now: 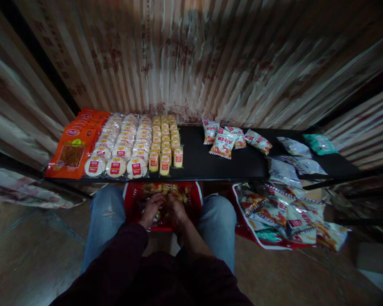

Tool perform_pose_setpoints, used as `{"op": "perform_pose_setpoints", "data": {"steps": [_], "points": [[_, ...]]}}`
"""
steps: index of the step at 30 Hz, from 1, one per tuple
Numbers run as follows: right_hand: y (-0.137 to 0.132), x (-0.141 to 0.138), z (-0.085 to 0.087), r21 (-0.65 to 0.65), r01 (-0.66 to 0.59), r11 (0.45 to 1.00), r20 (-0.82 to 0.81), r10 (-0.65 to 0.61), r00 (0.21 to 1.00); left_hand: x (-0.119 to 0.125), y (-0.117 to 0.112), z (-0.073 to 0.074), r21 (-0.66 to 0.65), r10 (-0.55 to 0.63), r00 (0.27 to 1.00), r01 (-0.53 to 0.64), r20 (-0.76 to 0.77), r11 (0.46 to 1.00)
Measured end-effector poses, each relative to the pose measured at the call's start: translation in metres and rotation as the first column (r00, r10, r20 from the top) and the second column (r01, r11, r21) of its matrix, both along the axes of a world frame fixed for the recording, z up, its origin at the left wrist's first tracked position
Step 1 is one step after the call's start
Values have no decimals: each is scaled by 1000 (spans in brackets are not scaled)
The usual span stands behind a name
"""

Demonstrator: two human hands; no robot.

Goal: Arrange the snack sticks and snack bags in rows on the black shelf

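You're sitting at the black shelf (198,159) with the red basket (195,205) standing between your knees (107,208), just below the shelf's front edge. Your left hand (153,207) and right hand (178,210) are both resting inside it, among the yellowish wrapped packets (162,187). Left hand is bending over the packets, fingers loosely curving; right hand is angling in beside it, fingers blurring into the dark contents. Can't tell how far either is opening, or whether either is gripping anything.

Step in hand: looks like you're picking packets out of the basket for the shelf, the laying-out apparently being partway along. Orange bags (72,148), round white cakes (116,166) and small yellow packs (165,164) are already lying in tidy columns on the left, the yellow ones bordering the bare middle stretch. Past that, white snack bags (223,143) are lying loose, and a green bag (321,144) is sitting near the far right end. A second basket (258,242) is standing by your right knee, overflowing with similar printed bags (301,219).

Next move is probably calling for a light, sure hold on a packet, then a lift up over the shelf edge without knocking the front row; if it's matching the yellow packs, it's likely going beside their last column, but the contents are showing too blurred for a sure match
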State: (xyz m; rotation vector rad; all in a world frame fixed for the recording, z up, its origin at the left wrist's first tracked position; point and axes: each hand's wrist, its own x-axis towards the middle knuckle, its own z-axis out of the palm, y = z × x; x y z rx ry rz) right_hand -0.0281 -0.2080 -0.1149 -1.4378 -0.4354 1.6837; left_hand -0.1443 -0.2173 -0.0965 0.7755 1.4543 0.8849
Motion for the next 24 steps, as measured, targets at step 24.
{"op": "perform_pose_setpoints", "data": {"steps": [24], "points": [[-22,33,44,-103,105,989,149,-89,985,-3,-29,41,323,-213,890,355,-403,877]]}}
